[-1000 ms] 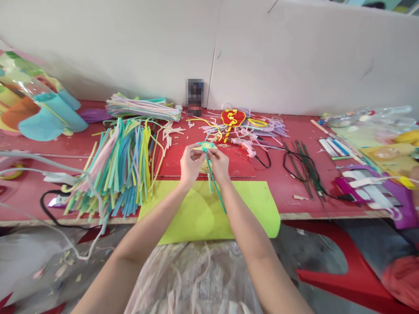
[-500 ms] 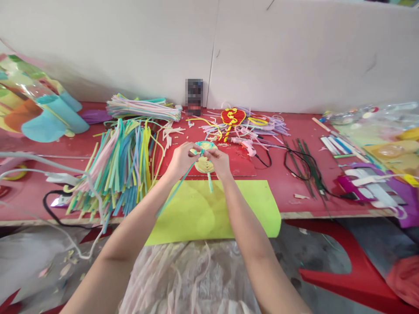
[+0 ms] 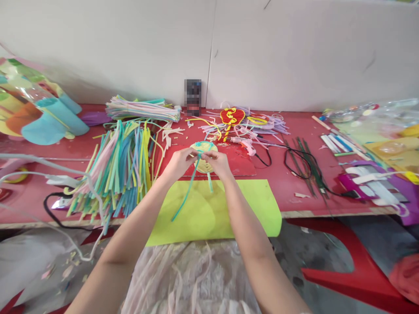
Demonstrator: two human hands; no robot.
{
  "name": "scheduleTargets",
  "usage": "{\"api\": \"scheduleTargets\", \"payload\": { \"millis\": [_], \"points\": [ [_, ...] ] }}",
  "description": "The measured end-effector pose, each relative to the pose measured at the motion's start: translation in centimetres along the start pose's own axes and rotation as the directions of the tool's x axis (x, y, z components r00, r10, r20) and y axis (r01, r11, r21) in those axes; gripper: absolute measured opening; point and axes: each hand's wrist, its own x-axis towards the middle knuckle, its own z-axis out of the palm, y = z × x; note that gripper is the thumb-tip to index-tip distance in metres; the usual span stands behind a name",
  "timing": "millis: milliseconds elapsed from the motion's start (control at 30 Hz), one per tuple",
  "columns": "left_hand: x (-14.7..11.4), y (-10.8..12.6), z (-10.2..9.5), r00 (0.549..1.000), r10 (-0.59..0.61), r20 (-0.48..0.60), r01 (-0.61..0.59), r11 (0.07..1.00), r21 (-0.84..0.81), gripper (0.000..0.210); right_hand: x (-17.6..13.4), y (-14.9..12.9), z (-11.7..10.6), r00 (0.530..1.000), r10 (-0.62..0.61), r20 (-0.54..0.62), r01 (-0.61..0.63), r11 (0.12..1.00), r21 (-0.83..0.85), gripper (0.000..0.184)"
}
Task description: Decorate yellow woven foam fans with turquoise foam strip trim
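Observation:
A round yellow craft piece [image 3: 204, 165] with turquoise trim and a pale green stick at its lower edge lies on the red mat. Over its middle, my left hand [image 3: 182, 161] and my right hand [image 3: 216, 161] meet with fingertips pinched. Between them is a turquoise pipe cleaner [image 3: 189, 189], its loose end trailing down over the green sheet [image 3: 193, 213]. Both hands are closed on this strand close to the disc. My fingers cover part of the disc and the pinched spot.
Bundled pastel pipe cleaners [image 3: 121, 170] lie to the left. Behind the disc are a red-and-yellow flower-like piece [image 3: 231, 117] and a pink glue gun [image 3: 248, 147]. A black cable [image 3: 285, 161], a purple power strip [image 3: 355, 183] and a blue cup-shaped piece [image 3: 49, 124] flank the work area.
The loose end of the turquoise strand has swung away from my left forearm and now hangs nearer the middle. My hands stay over the disc, fingertips slightly closer together.

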Motion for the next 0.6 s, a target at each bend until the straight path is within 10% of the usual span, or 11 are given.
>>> {"api": "scheduleTargets", "payload": {
  "millis": [600],
  "points": [
    [-1.1,-1.3,2.5,0.986,-0.112,-0.125,0.088,0.979,-0.183,0.012,-0.4,-0.2,0.4,0.999,-0.027,0.031,0.028,0.999,-0.043,0.033]
  ]
}}
